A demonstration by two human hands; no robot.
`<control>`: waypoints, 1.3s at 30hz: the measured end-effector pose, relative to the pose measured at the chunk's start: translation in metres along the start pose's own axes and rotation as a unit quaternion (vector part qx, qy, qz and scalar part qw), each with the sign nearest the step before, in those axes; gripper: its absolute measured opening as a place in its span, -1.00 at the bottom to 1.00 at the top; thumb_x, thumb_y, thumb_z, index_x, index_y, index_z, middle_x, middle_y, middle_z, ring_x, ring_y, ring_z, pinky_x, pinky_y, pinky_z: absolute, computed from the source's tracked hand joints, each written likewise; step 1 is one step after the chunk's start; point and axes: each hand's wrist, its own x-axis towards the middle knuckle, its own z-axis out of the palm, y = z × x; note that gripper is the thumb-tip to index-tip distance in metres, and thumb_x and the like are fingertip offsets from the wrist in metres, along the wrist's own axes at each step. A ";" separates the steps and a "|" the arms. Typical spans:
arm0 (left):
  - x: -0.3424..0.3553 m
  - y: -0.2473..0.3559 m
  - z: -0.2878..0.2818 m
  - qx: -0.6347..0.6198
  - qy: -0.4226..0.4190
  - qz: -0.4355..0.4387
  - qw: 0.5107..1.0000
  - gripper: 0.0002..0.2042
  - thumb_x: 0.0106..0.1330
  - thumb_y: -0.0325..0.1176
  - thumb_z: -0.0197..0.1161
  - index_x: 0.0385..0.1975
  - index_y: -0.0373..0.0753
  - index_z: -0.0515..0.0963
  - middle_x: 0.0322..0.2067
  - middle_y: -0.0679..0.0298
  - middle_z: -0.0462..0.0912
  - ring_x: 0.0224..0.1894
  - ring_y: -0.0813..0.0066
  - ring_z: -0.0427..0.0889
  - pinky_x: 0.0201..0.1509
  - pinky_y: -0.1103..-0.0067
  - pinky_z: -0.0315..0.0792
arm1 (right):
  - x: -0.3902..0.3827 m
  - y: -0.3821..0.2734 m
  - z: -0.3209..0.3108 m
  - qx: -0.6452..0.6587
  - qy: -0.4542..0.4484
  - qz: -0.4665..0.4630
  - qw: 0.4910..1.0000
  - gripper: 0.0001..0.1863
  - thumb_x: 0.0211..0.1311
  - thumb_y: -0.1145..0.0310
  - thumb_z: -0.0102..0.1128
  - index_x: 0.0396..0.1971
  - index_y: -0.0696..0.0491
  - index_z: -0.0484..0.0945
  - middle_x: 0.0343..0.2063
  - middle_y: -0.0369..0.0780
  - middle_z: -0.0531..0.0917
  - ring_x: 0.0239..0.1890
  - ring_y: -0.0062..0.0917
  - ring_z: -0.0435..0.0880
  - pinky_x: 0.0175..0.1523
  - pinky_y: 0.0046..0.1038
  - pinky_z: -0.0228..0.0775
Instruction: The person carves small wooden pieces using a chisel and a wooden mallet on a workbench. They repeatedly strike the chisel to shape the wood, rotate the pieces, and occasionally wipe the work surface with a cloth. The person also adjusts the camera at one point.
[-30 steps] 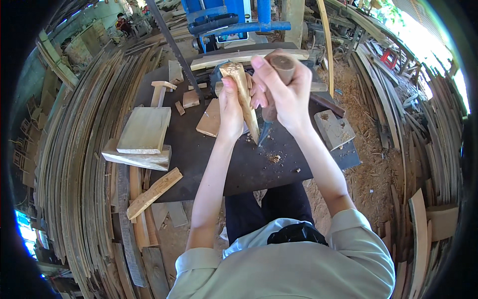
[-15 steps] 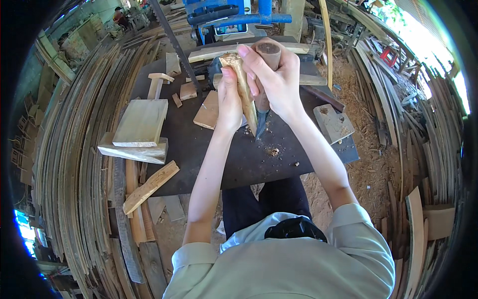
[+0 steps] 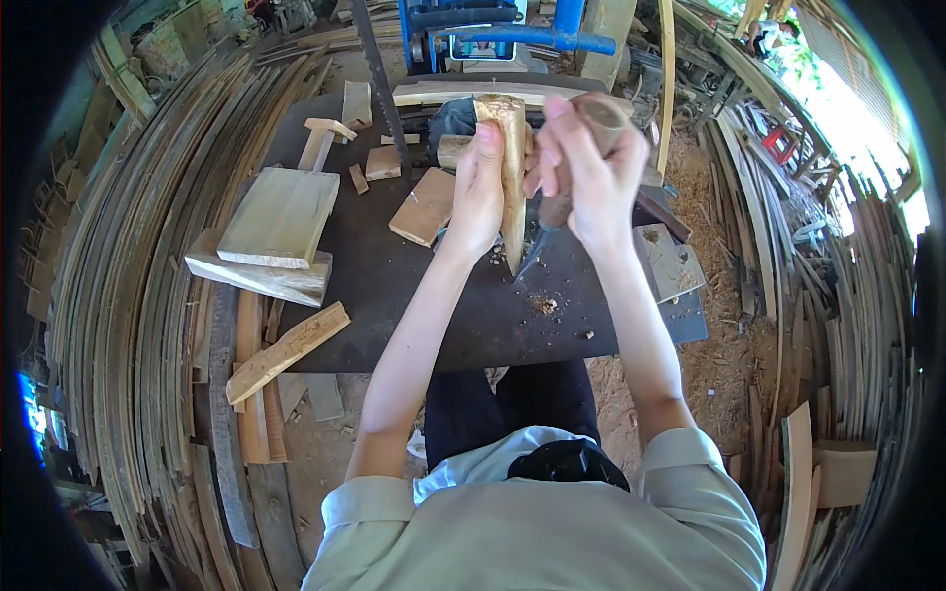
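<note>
My left hand is closed around a narrow, roughly cut piece of wood, held upright above the dark tabletop with its tapered end down. In my right hand, slightly blurred, is a chisel with a thick wooden handle. Its dark blade slants down toward the wood's lower tip; whether the two touch, I cannot tell. Below them, small wood chips lie scattered on the table.
Stacked boards, a T-shaped wooden piece and a loose stick are on the left. A blue machine frame stands beyond the table. Long planks line the left side. A holed block sits on the right.
Both hands have shifted rightward in the picture as the view moved. My right hand with the chisel has drawn away from the piece of wood, leaving a gap between the handle and the wood.
</note>
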 end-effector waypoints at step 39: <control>-0.006 -0.003 0.013 0.160 0.003 0.103 0.982 -0.70 0.46 -0.16 -0.18 -0.12 -0.30 0.27 -0.46 0.28 0.36 -0.45 0.57 0.34 -0.37 0.62 0.28 | -0.013 -0.004 0.005 -0.021 0.081 -0.087 0.993 -0.80 0.21 0.41 0.17 -0.58 0.14 0.47 -0.76 -0.35 0.44 -0.81 -0.76 0.35 -0.72 -0.68 0.10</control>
